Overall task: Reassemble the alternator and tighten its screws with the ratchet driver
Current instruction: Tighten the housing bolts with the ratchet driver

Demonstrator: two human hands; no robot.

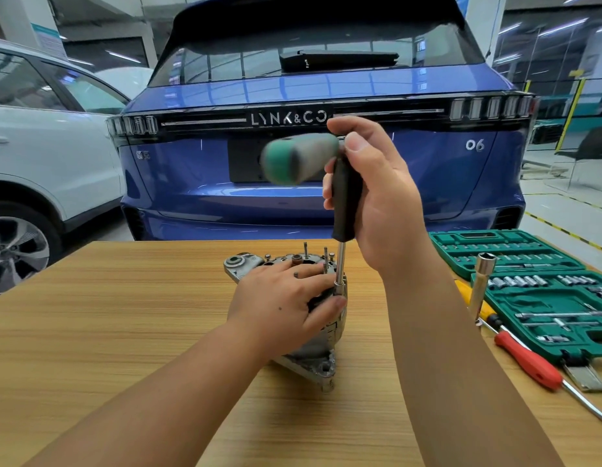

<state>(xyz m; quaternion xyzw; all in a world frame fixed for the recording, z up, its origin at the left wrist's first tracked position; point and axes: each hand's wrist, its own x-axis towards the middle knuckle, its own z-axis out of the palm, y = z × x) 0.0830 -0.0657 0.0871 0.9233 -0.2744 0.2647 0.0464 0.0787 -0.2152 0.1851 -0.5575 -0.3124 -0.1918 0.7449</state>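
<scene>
Nearest the camera, two bare forearms reach out over the wooden table (107,315).

Left hand (279,298): lies on top of the alternator (313,352), palm down, fingers spread over the upper housing, thumb curled against the near right edge just beside the tool's tip. It grips the body to steady it.

Alternator: sits mid-table, directly ahead of the person, tilted slightly, mounting ear toward the camera. Several studs (305,249) stand up from its far top face.

Ratchet driver (343,210): shaft close to vertical, tip seated on a screw at the alternator's right rim, touching or just beside the left thumb. Long axis runs straight up from the screw into the right hand. A green-and-grey crosswise handle at the top is blurred, which suggests it is swinging.

Right hand (373,190): above the alternator and right of the left hand, fingers wrapped round the black grip, thumb up at the head. Clamped firmly on the tool.

Key relation: screw lies straight below the right hand, so force goes down the shaft. Judgement: tightening in progress; the shaft must stay upright or the tip may slip off toward the left thumb.

Right, farther out: a red screwdriver (528,362), an upright socket extension (481,281), an open green socket case (515,251).

Beyond the table: a blue car (326,89), a white car (50,146) left.
</scene>
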